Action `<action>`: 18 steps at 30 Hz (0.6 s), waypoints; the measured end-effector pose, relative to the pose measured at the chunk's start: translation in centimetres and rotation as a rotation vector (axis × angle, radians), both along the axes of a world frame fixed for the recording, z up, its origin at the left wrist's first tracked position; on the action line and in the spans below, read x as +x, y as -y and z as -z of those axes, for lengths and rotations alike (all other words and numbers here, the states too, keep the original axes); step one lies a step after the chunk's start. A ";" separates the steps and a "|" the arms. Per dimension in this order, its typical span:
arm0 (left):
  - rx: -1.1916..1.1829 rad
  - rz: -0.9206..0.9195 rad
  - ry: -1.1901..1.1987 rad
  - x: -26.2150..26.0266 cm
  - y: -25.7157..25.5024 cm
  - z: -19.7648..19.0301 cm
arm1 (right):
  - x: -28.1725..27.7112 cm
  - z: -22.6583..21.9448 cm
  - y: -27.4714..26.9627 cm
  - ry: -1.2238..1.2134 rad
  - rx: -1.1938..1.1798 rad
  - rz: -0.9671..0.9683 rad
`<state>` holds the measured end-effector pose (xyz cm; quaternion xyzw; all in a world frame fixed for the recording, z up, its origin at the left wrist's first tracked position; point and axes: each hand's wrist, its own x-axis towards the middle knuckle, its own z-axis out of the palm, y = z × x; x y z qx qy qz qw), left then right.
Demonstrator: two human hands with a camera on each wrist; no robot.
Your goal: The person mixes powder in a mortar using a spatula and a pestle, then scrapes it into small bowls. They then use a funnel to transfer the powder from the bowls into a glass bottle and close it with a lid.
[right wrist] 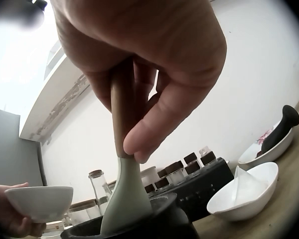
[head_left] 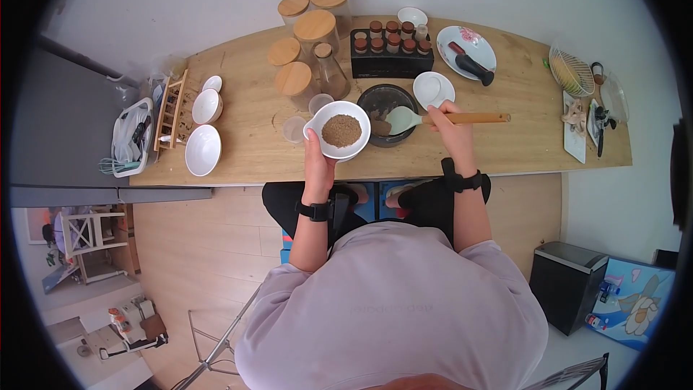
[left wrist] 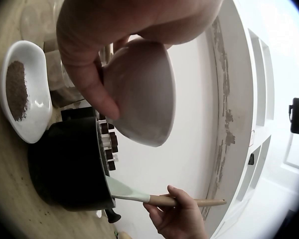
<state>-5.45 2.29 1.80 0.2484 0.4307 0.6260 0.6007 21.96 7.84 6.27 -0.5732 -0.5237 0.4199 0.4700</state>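
Observation:
My left hand (head_left: 317, 162) holds a white bowl (left wrist: 147, 94) by its side, raised over the table's front edge. Brown coarse powder (head_left: 341, 131) lies in it. My right hand (head_left: 453, 136) grips the wooden handle of a spatula (right wrist: 127, 194), whose pale green head dips into a dark mortar (left wrist: 65, 167). Some brown powder (head_left: 380, 126) shows inside the mortar by the spatula head. Beside the mortar, a white dish (left wrist: 40, 97) with finer brown powder stands on the table; in the head view the raised bowl mostly hides it.
Behind the mortar stands a black rack (head_left: 390, 66) of small spice jars. Wooden-lidded jars (head_left: 315, 27) cluster at back left. A small white dish (head_left: 442, 81) and a floral plate (head_left: 451, 37) with a black pestle (head_left: 474, 68) lie right. White bowls (head_left: 203, 150) line the left side.

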 end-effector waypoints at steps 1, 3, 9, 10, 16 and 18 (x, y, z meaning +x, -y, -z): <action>0.004 0.000 0.003 -0.1 -0.1 0.2 | -0.1 0.5 0.3 -0.112 -0.060 0.060; 0.009 0.004 0.009 -0.2 -0.1 0.6 | -0.3 1.6 1.0 -0.262 -0.071 0.096; -0.003 0.010 -0.007 0.1 0.1 0.6 | -1.0 4.2 2.8 -0.568 -0.077 0.217; -0.003 0.014 -0.008 0.1 0.1 0.5 | -1.1 4.5 2.9 -0.599 -0.075 0.237; 0.001 0.014 -0.036 0.2 0.5 0.1 | -1.0 5.6 3.0 -0.777 -0.146 0.307; -0.002 0.004 -0.037 0.2 0.6 0.0 | -0.4 5.9 3.0 -0.820 -0.158 0.316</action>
